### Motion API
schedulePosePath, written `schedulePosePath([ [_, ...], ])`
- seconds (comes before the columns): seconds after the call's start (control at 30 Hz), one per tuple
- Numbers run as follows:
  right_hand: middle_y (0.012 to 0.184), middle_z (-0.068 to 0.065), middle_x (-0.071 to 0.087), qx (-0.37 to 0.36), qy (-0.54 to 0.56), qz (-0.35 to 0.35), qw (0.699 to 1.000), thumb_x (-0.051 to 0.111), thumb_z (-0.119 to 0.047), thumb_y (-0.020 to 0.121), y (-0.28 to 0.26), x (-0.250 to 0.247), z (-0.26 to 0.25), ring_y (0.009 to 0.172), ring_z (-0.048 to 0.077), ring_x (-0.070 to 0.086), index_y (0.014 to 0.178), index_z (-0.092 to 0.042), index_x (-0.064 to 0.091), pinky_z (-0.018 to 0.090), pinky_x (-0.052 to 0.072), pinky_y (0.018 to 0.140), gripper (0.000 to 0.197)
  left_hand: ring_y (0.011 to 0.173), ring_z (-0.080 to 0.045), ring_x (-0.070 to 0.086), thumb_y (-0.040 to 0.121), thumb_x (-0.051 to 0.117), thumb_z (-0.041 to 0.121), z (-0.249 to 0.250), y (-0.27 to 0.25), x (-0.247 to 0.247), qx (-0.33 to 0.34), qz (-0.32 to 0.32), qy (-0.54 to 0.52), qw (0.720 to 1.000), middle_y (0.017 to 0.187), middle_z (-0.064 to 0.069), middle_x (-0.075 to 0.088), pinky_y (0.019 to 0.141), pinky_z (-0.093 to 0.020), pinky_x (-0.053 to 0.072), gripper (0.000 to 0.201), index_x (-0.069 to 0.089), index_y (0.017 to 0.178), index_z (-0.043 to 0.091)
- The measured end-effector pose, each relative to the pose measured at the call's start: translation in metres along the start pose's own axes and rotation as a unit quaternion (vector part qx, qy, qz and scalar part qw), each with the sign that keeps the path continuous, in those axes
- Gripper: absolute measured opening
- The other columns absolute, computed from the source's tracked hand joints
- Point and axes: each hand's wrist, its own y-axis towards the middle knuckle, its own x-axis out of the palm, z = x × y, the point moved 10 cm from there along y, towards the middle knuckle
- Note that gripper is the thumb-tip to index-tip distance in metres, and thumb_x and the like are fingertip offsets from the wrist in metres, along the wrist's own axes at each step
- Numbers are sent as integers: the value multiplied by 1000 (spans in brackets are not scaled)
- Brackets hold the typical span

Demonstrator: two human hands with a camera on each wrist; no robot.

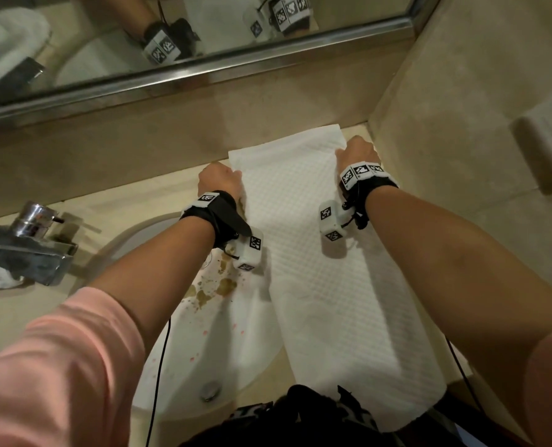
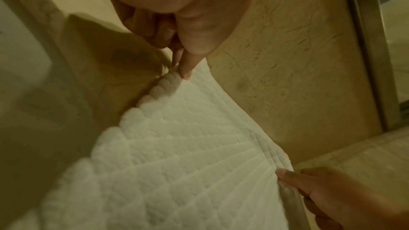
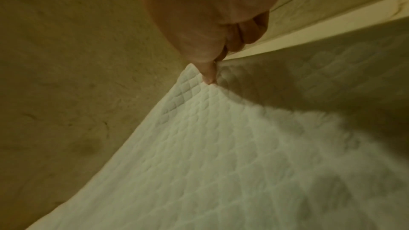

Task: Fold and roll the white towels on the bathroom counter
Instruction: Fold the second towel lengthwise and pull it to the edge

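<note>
Fingers of both hands pinching the towel's far corners

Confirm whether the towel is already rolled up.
No, the towel lies flat along the counter, both hands pinching its far end.

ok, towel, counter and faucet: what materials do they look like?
Towel: white woven fabric, likely cotton, matte, with a quilted waffle grid. Counter: beige veined stone, probably marble or an imitation, dull sheen. Faucet: metal, apparently chrome-plated, mirror-like reflections.
</note>
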Motion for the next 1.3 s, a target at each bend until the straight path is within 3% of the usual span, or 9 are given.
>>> schedulePosePath([
  [0.2, 129, 17, 55, 26, 33, 19, 999, 50, -18, 97, 1, 1, 6, 115, 35, 56, 135, -5, 32, 40, 45, 91, 44, 85, -26, 58, 83, 58, 8, 5, 7, -3, 37, 43, -82, 995, 105, -6, 61, 69, -28, 40, 18, 54, 100, 12],
  [0.3, 119, 11, 52, -34, 101, 77, 991, 41, 6, 87, 0, -3, -3, 96, 29, 57, 113, -14, 44, 38, 47, 82, 32, 77, -20, 51, 77, 42, -10, 17, 8, 3, 96, 55, -83, 990, 103, -5, 54, 62, -24, 37, 32, 58, 87, 15],
  [0.43, 118, 8, 47, -154, 71, 72, 983, 35, 19, 70, -12, 18, -24, 109, 29, 46, 120, -13, 56, 39, 42, 93, 63, 102, -19, 56, 87, 41, -9, 32, 6, 20, 190, 39, -44, 980, 116, -8, 56, 78, -15, 36, 37, 70, 99, 11],
  [0.6, 150, 3, 25, -182, -102, 11, 978, 45, 6, 77, -26, 44, -23, 128, 27, 31, 143, -17, 34, 36, 33, 99, 71, 114, -20, 48, 86, 45, -4, 32, 5, 36, 221, -1, 12, 975, 121, -6, 49, 86, -12, 34, 30, 62, 108, 6],
  [0.73, 161, 2, 3, -164, -169, -99, 967, 46, -1, 89, -34, 56, -15, 145, 24, 12, 151, -12, 15, 39, 21, 115, 70, 136, -31, 30, 84, 44, -2, 35, -5, 57, 228, -103, 59, 966, 143, -20, 36, 112, -29, 27, 43, 47, 127, -4],
  [0.8, 158, 7, 15, -166, -166, -123, 964, 43, -6, 93, -44, 51, -10, 143, 25, 21, 146, -10, 27, 39, 25, 113, 55, 141, -33, 22, 87, 44, 1, 35, -15, 62, 233, -131, 95, 959, 149, -23, 26, 117, -34, 20, 46, 41, 132, -7],
  [0.93, 126, 9, 55, -142, -58, -70, 986, 41, -6, 89, -80, 33, 25, 120, 32, 49, 106, -13, 57, 34, 42, 89, 24, 134, -37, 30, 87, 45, 1, 33, -45, 66, 257, -144, 111, 949, 142, -26, 34, 111, -39, 28, 37, 47, 122, -12],
  [1.03, 124, 7, 60, -57, 56, -6, 997, 45, -4, 88, -116, 24, 84, 120, 27, 50, 114, -14, 64, 34, 40, 101, 34, 137, -35, 28, 88, 49, 4, 26, -68, 75, 274, -141, 130, 943, 144, -25, 32, 112, -39, 29, 37, 49, 122, -11],
  [1.3, 121, 12, 52, 97, 133, 109, 980, 48, 1, 85, -236, 20, 220, 121, 29, 43, 106, -7, 61, 31, 32, 101, 25, 139, -33, 23, 88, 54, 11, -7, -141, 95, 310, -155, 123, 930, 144, -23, 33, 113, -35, 26, 39, 50, 124, -4],
])
